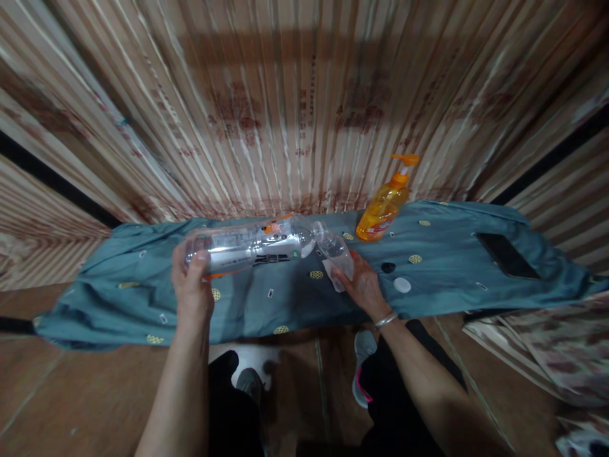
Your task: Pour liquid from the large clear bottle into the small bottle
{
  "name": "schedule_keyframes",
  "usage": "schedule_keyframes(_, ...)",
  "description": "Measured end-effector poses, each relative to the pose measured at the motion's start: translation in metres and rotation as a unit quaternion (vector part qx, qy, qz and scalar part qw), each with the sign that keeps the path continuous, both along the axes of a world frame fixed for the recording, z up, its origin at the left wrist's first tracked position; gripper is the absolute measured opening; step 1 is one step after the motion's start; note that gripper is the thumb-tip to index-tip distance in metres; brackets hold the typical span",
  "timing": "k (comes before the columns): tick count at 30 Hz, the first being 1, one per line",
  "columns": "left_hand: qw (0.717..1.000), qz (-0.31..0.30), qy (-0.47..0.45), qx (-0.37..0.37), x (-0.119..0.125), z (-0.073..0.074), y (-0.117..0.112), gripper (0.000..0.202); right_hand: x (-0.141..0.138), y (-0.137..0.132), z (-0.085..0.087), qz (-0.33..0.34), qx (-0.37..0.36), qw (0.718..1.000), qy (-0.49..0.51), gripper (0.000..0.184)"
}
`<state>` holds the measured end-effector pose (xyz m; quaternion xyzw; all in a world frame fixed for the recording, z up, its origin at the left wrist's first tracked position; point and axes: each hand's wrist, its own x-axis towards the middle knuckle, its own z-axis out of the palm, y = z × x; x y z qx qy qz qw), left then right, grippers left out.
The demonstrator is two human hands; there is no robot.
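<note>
My left hand (pixel 193 279) is wrapped round the base end of a large clear plastic bottle (pixel 247 246) with a silver and orange label. The bottle lies almost level in the air, its neck pointing right. In my right hand (pixel 360 279) is a smaller clear plastic bottle (pixel 337 249), tilted with its mouth up and to the left. The two mouths meet or nearly meet; I cannot tell if they touch. Liquid inside either one is hard to make out. Right of my right hand, a white cap (pixel 402 285) and a black cap (pixel 388 267) lie on the cloth.
An orange pump bottle (pixel 384 206) stands at the back of the narrow surface, which a green patterned cloth (pixel 247 311) covers. A dark phone (pixel 507 255) lies at the right. Striped curtains (pixel 285 95) hang behind and at both sides.
</note>
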<state>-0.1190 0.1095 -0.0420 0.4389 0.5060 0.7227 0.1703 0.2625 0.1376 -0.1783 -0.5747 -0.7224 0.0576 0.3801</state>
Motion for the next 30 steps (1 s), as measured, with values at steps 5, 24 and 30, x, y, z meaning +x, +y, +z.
schedule_keyframes(5, 0.998, 0.004, -0.067, 0.002, 0.007, 0.005, -0.001, 0.066, -0.002, 0.000, -0.001, -0.011, 0.003, 1.000, -0.001, 0.081)
schedule_keyframes(24, 1.000, 0.011, -0.007, -0.005, 0.000, -0.004, -0.001, 0.060, -0.004, -0.001, -0.003, -0.014, 0.036, 0.999, 0.020, 0.091)
schedule_keyframes(30, 1.000, 0.009, -0.020, -0.013, -0.001, -0.007, -0.001, 0.059, -0.001, -0.001, -0.003, -0.013, 0.019, 1.000, 0.005, 0.090)
